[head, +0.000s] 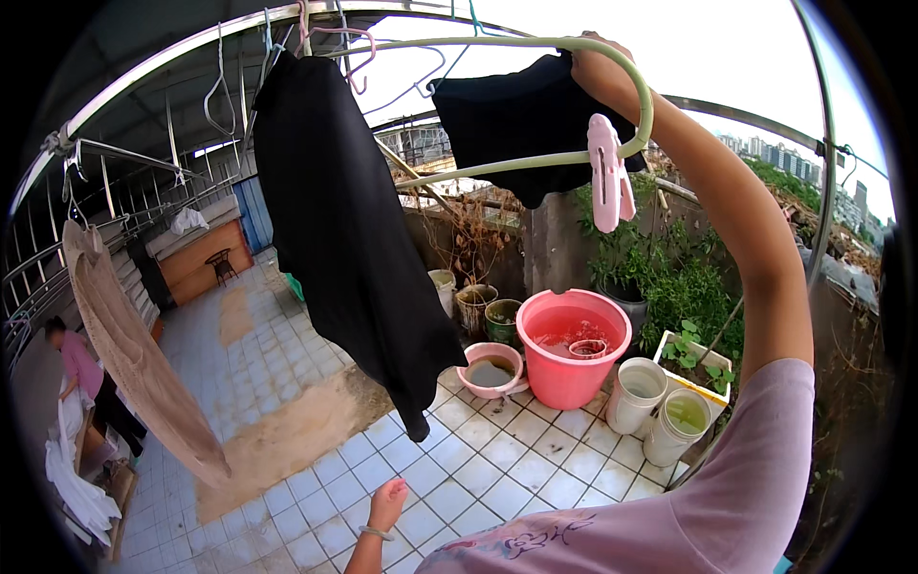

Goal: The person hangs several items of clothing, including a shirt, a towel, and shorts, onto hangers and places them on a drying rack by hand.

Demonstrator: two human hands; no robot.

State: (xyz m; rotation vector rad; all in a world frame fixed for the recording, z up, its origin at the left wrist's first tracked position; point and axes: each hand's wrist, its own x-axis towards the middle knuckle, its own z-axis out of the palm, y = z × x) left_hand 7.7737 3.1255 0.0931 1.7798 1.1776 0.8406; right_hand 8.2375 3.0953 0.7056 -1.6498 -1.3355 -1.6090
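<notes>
My right hand (602,68) is raised at the upper right, behind a pale green looped hanger (642,86). It grips the top corner of a black cloth (531,122), which hangs beyond the loop; part of the fingers is hidden. A pink plastic clothespin (606,172) sits on the loop's lower bar. Nearer the middle, a long black garment (337,208) hangs from the loop's other end. Low in view, my left hand (389,500) has its fingers curled, with nothing seen in them, and a bangle (376,533) circles the wrist.
Overhead runs a metal rail (172,54) with several hangers. A brown lace cloth (136,344) hangs at left, near a person (82,366) handling white fabric. On the tiled floor stand a pink bucket (566,384), a pink basin (479,389), white pails (624,412) and a planter (667,351).
</notes>
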